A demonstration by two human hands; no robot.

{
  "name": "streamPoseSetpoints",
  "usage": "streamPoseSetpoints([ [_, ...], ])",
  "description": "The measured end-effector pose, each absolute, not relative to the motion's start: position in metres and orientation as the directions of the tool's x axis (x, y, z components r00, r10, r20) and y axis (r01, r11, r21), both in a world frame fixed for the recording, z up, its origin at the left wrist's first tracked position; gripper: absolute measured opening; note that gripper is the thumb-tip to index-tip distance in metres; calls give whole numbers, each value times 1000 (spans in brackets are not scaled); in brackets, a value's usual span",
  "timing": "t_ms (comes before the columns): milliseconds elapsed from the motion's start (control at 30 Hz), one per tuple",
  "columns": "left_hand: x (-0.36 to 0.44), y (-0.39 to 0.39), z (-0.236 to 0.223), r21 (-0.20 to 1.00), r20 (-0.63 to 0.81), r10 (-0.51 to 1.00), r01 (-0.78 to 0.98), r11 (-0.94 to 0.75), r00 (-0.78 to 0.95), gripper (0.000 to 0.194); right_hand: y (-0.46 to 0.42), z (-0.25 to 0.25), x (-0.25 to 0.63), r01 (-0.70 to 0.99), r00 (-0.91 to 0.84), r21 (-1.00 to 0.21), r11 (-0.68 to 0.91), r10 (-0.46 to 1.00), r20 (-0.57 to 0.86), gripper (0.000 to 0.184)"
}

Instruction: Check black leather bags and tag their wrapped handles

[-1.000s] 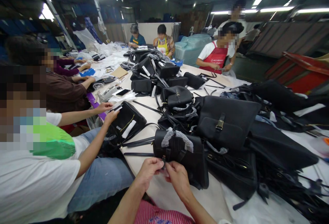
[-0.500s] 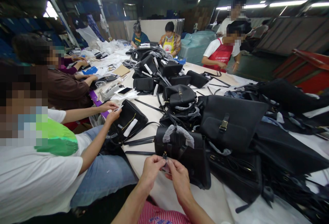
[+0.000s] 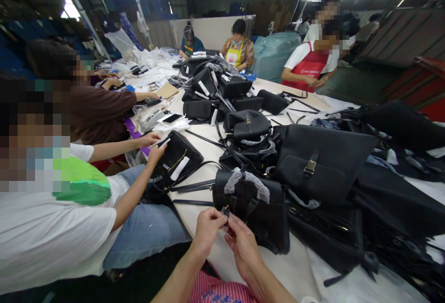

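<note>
Before me a black handbag [image 3: 271, 222] stands on the table, its top handle [image 3: 262, 190] wrapped in pale clear film. From its front hangs a small black leather tab [image 3: 227, 211] on a gold-coloured clip. My left hand [image 3: 207, 229] pinches this tab between thumb and fingertips. My right hand [image 3: 244, 241] is closed beside it, its thumb and forefinger meeting at the tab's lower part. A bit of thin translucent plastic [image 3: 224, 232] shows between the two hands. The fingertips partly hide the tab and plastic.
Black bags with flaps [image 3: 321, 166] crowd the right side, and a heap of more bags [image 3: 222, 85] rises mid-table. A co-worker's hands [image 3: 158, 147] hold a pale slip over another black bag [image 3: 182, 154] at left. A phone [image 3: 172, 118] lies behind it.
The whole view has shifted slightly. My hands stay at the tab, with the right fingers a little more spread below it. The co-worker in brown has reached an arm farther over the table.
</note>
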State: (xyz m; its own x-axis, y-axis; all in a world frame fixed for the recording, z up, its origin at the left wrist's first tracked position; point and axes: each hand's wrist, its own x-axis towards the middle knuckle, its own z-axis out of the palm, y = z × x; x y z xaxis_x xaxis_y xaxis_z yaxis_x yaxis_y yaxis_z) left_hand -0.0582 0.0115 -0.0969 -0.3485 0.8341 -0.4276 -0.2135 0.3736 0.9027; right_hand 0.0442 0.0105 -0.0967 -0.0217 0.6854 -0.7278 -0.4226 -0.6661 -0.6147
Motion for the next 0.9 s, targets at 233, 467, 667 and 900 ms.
streamPoseSetpoints([
  [233,-57,11,-99,852,-509,797,-322,413,-324,18,12,-92,47,-443,22,-673,-592,744,-668,48],
  [467,-55,10,-100,788,-579,766,-433,438,-279,26,12,-99,49,-510,34,-651,-563,743,-669,44],
  [667,-58,10,-93,731,-633,752,-461,503,-183,31,11,-95,51,-571,16,-607,-553,731,-682,46],
  [900,-54,11,-94,737,-639,743,-434,518,-198,26,12,-97,52,-556,15,-624,-549,745,-667,47],
])
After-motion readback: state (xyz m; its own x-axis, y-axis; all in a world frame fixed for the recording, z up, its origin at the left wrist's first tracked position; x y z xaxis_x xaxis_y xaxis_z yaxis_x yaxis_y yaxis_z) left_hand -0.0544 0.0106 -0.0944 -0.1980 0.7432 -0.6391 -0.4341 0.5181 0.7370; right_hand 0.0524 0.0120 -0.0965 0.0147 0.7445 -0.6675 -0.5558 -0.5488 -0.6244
